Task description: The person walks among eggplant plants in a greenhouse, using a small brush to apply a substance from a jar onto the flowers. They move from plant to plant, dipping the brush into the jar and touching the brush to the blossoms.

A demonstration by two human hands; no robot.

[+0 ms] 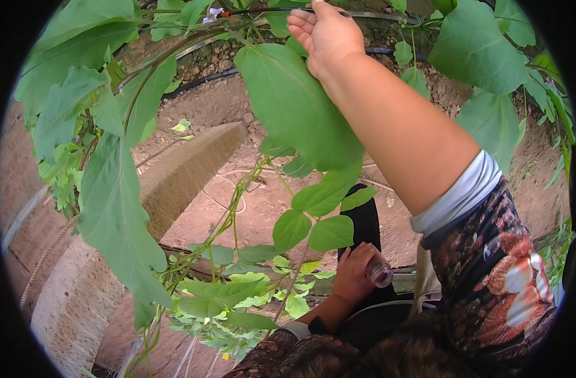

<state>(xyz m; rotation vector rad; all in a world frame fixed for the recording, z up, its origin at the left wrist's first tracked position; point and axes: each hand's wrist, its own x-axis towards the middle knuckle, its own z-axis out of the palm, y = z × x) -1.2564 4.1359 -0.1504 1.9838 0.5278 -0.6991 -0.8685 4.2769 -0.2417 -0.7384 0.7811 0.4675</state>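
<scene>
My right hand [328, 35] reaches up to the top edge of the view, its fingers closed on a thin dark stick [269, 9]. The red tip [227, 14] of the stick is beside a pale purple flower [212, 15] on a leafy plant stem. Part of my fingertips is cut off by the picture's edge. Low in the view, near my lap, my left hand [356, 274] is wrapped around a small clear jar [380, 273]; what the jar contains cannot be made out. A large green leaf [299, 104] hangs beside my right wrist.
A concrete post [188, 170] slants across the left side. Twining vines [229, 222] with green leaves hang between it and my left arm. A black hose [207, 80] runs along the soil behind. More broad leaves [479, 52] stand at the right.
</scene>
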